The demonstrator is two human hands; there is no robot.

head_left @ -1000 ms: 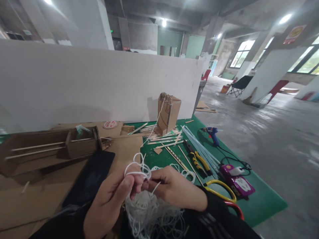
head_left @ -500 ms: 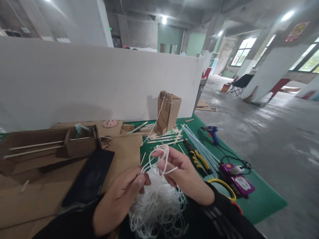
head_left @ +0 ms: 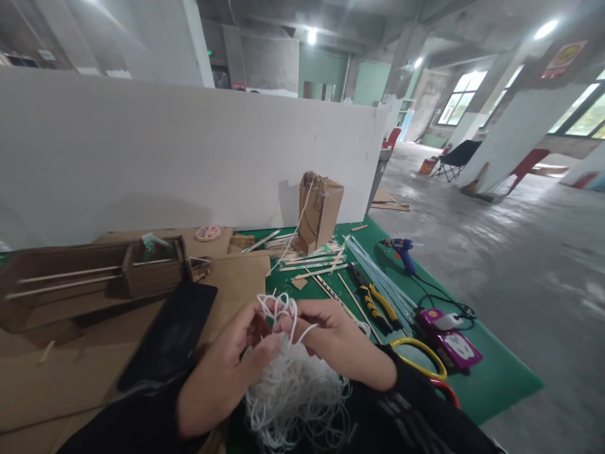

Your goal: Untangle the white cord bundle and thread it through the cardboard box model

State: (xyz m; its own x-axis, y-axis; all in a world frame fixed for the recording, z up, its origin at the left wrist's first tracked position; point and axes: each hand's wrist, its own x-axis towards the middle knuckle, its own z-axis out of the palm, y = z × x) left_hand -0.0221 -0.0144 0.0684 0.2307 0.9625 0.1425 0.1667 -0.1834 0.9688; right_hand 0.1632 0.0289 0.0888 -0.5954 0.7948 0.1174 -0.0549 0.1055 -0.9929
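Note:
Loops of thin white cord (head_left: pixel 280 304) run between my two hands, just above a big tangled heap of the same cord (head_left: pixel 297 397). My left hand (head_left: pixel 231 366) is closed on the cord, its thumb pointing toward the right fingers. My right hand (head_left: pixel 338 337) grips the loops from the other side, with a short cord end sticking out over its thumb. The fingertips of both hands nearly meet, and the loops partly hide them. Behind the hands stands a cardboard box (head_left: pixel 326 211) with a white string hanging from its top.
Left are an open cardboard tray (head_left: pixel 70 268) with sticks across it and a black slab (head_left: pixel 170 334). Right lie pliers (head_left: pixel 373 302), clear glue sticks (head_left: pixel 380 274), a glue gun (head_left: pixel 401 252), a purple power strip (head_left: pixel 454 343) and yellow-handled scissors (head_left: pixel 420 353). A white partition (head_left: pixel 189 151) closes the back.
My hands have come together and slightly lower. The right fingers, formerly raised inside a wide loop, now pinch the cord close to the left fingers, and the loops are bunched tighter.

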